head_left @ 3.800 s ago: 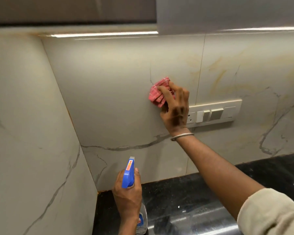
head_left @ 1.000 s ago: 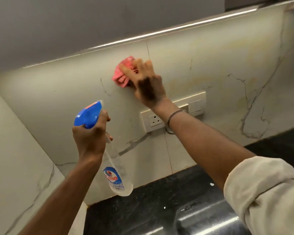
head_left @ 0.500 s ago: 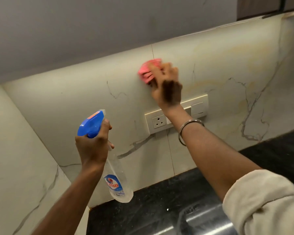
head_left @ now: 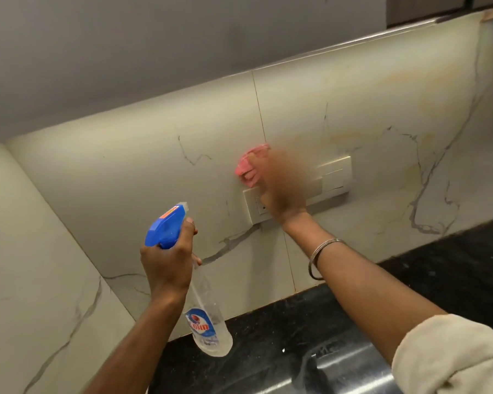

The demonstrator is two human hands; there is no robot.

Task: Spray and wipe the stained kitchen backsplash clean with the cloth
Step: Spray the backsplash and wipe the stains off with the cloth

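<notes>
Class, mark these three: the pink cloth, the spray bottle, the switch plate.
pink cloth (head_left: pixel 246 169), head view, bunched left edge.
spray bottle (head_left: pixel 209 334), head view, clear body beside label.
switch plate (head_left: pixel 336 175), head view, right rocker.

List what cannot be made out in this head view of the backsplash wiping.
- Right hand: motion-blurred; its fingers and its grip on the pink cloth are unclear.
- Switch plate: its middle is hidden behind that hand.
- Spray bottle: trigger hidden by the left hand.
- Backsplash: stains cannot be told from the marble's yellow veining.
- Black countertop: cut off by the bottom and right edges.
</notes>
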